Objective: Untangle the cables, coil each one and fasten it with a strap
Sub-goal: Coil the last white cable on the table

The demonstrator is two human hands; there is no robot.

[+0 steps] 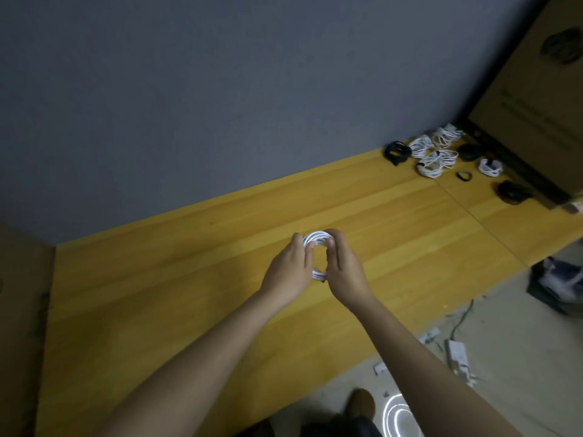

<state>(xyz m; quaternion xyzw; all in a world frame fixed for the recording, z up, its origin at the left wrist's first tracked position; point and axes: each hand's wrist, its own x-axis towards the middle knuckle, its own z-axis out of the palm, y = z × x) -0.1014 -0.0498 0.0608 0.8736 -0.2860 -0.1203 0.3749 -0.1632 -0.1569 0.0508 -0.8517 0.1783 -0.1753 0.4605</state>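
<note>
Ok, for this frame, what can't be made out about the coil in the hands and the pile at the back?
Head view only:
- white coil: its sides are hidden under the left hand and right hand; whether a strap is on it cannot be told.
- bundles at the far right: too small and dim to show straps.
- cardboard box: print blurred, cut off by the frame edge.

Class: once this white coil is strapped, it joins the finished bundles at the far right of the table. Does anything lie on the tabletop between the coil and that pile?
Nothing visible does. Both hands, left hand and right hand, grip the white coil above the wooden table. The tabletop from there to the bundles shows only bare wood.
</note>
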